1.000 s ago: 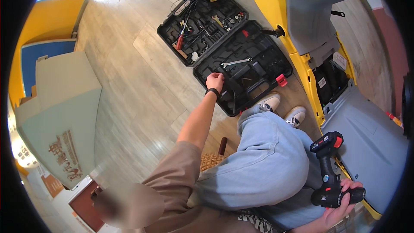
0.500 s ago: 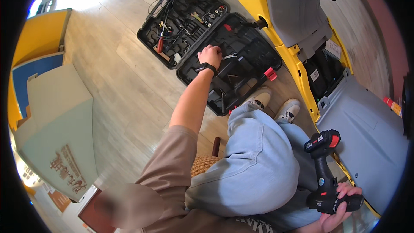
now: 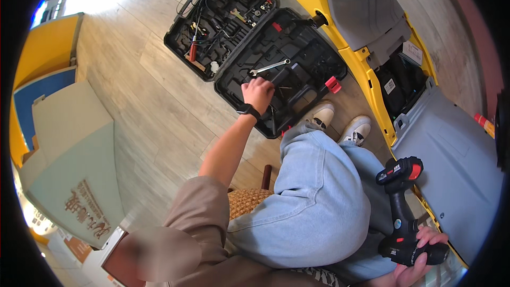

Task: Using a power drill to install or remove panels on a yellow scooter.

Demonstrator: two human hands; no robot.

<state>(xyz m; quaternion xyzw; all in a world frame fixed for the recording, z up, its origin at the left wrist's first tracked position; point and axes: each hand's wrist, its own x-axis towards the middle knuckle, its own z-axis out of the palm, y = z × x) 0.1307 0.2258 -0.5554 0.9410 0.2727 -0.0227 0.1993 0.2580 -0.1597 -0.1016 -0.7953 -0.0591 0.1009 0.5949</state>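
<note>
Has a wrench (image 3: 271,67) just beyond the left hand (image 3: 257,94), a tool case (image 3: 313,52) beneath; cannot tell whether pinching or spread. Clasps a drill (image 3: 402,210) in the right hand (image 3: 414,271).

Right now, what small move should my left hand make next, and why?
I'd probably ease the left hand toward the wrench and pinch its nearer end. It lies uncovered in the open black case, close ahead of that hand, while the right hand is taken up with the cordless drill.

The head-worn fisheye looks down on both hands (image 3: 257,93) (image 3: 413,271).
</note>
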